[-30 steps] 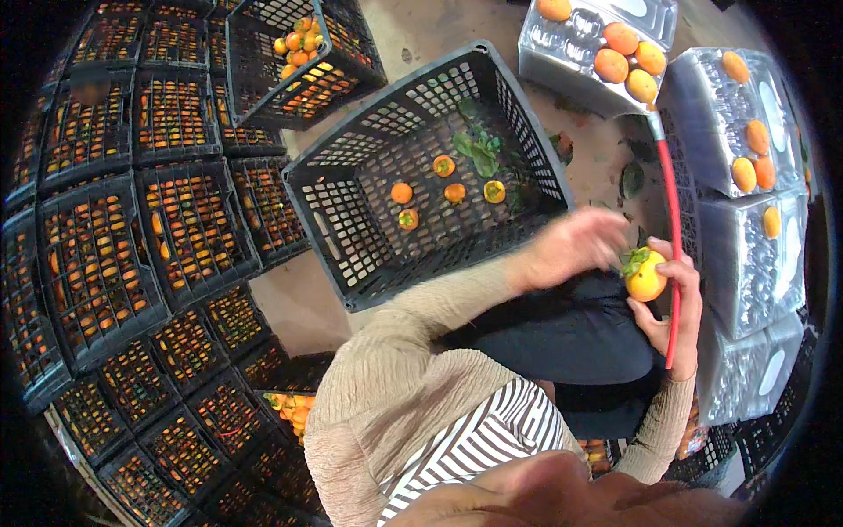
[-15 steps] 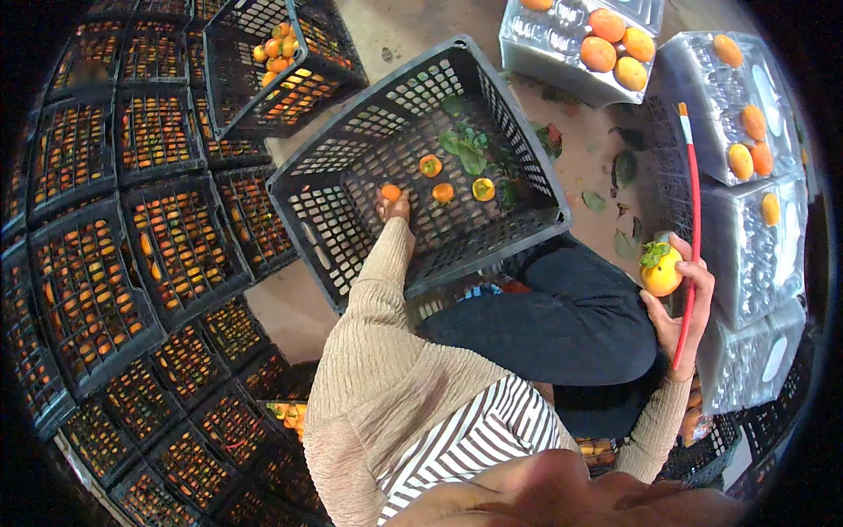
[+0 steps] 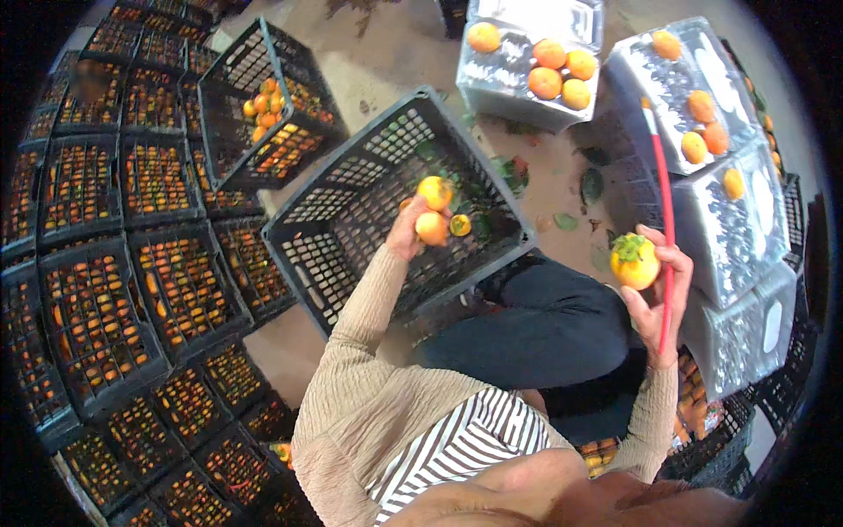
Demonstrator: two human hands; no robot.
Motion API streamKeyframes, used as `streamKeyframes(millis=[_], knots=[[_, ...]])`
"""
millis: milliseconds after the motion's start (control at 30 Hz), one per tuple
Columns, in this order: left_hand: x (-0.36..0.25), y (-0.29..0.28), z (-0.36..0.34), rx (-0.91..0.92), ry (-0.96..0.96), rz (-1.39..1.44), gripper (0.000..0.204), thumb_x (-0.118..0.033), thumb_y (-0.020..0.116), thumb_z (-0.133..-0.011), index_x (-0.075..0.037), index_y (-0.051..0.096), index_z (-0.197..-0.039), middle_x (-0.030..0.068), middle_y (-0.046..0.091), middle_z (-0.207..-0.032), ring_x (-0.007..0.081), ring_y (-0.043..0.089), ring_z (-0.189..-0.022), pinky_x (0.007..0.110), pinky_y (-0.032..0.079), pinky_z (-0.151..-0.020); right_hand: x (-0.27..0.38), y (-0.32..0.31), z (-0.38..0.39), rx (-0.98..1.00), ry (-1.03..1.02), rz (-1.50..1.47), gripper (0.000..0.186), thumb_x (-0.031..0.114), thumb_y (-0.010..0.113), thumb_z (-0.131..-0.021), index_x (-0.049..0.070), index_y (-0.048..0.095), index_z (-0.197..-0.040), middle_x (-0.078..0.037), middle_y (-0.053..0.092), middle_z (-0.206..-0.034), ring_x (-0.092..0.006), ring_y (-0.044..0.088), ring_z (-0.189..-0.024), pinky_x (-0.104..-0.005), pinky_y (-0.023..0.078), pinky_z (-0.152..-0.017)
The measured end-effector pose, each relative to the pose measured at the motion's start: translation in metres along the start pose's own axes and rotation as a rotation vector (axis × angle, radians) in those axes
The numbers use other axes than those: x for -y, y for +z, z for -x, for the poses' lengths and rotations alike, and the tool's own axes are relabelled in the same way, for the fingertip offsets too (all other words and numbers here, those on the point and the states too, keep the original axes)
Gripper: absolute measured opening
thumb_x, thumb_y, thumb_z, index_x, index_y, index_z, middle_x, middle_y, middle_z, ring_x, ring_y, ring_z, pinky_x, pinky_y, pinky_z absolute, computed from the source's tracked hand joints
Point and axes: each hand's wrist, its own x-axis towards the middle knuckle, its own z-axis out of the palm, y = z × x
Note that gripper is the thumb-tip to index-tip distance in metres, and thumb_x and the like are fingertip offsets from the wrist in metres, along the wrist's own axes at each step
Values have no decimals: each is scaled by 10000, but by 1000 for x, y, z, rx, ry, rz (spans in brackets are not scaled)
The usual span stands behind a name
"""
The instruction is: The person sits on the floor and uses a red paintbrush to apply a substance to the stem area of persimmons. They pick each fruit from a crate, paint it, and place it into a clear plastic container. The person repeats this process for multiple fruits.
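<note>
Holding persimmon (image 3: 635, 266), red stick (image 3: 663, 189) | right grip (image 3: 652, 316) | pale oval (image 3: 772, 326), clear pack (image 3: 733, 338)

A dull grey-brown floor (image 3: 386, 53) carries a large rectangular black plastic lattice crate (image 3: 482, 167), a smaller-looking black plastic lattice crate (image 3: 274, 75) nearby and scattered dark-green oval leaves (image 3: 591, 186). A block-shaped stack of clear plastic trays (image 3: 518, 101) apparently stands there too, its base unclear.
</note>
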Motion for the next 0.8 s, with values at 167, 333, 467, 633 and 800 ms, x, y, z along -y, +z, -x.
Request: streamKeyframes(millis=[167, 333, 467, 633, 800], knots=[[-3, 144, -16, 567, -189, 33, 591, -496, 467, -903, -33, 388, -1263, 156, 598, -956, 213, 640, -782, 348, 573, -554, 18, 6, -21, -22, -280, 323, 565, 149, 757, -730, 109, 395, -1163, -204, 475, -1275, -321, 488, -1160, -397, 399, -969], [5, 247, -22, 990, -127, -204, 551, -500, 432, -920, -12, 480, -1171, 126, 604, -955, 195, 627, -798, 311, 535, -664, 17, 9, -35, -237, -348, 329, 532, 161, 720, -744, 97, 399, -1164, -192, 499, -1228, -324, 552, -1077, -385, 477, -867], [16, 295, -22, 748, -244, -179, 499, -465, 413, -942, -14, 525, -1123, 95, 609, -923, 192, 623, -789, 314, 532, -639, 22, -20, -32, -373, -278, 290, 484, 69, 664, -750, 51, 390, -1149, -182, 509, -1149, -280, 529, -1014, -376, 416, -907], [19, 301, -48, 485, -436, 120, 461, -424, 413, -944, -21, 541, -1127, 64, 602, -852, 179, 595, -746, 320, 521, -601, 30, -99, -19, -316, -526, 684, 568, 98, 717, -723, 51, 404, -1195, -191, 524, -1141, -308, 542, -1014, -389, 453, -869], [29, 273, -65, 326, -488, 417, 424, -363, 444, -942, 8, 528, -1129, 208, 571, -1062, 316, 565, -993, 375, 502, -858, 57, -285, -39, -656, -486, 1321, 399, 149, 594, -841, 33, 459, -1198, -167, 537, -1175, -274, 533, -1074, -358, 423, -926]])
